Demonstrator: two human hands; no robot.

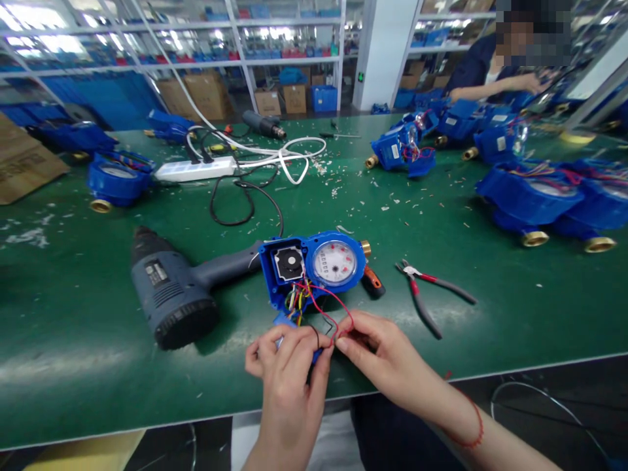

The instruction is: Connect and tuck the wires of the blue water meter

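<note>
the green workbench (432, 294) spans the view and supports the equipment. behind it stands the shelving (294, 62), loaded with bins and boxes. across the bench, at the upper right, a person (483, 72) has an arm extended near several blue housings (532, 193), which carry exposed wires and brass fittings.

the grey heat gun (171, 288) lies on its side at the left, nozzle pointing away from the near edge, its handle reaching to the blue meter (314, 265). the meter rests on the bench in front of both hands, its round dial facing up and its square compartment open at the left of the dial; a black disc is visible in the compartment.

the left hand (289, 366) is nearly closed, fingers curled over a small blue part and a black wire (316, 333), thumb and fingertips drawn together. the right hand (383, 347) is partly closed, thumb and index finger pinching a red wire (346, 302) close to the left fingertips. the exact contact of the wire ends cannot be told.

the red-handled pliers (432, 288) lie right of the meter, jaws slightly parted. the white power strip (196, 169) lies beyond the heat gun. an orange-and-black handle (373, 282) lies just beside the brass fitting (366, 248) of the meter.
</note>
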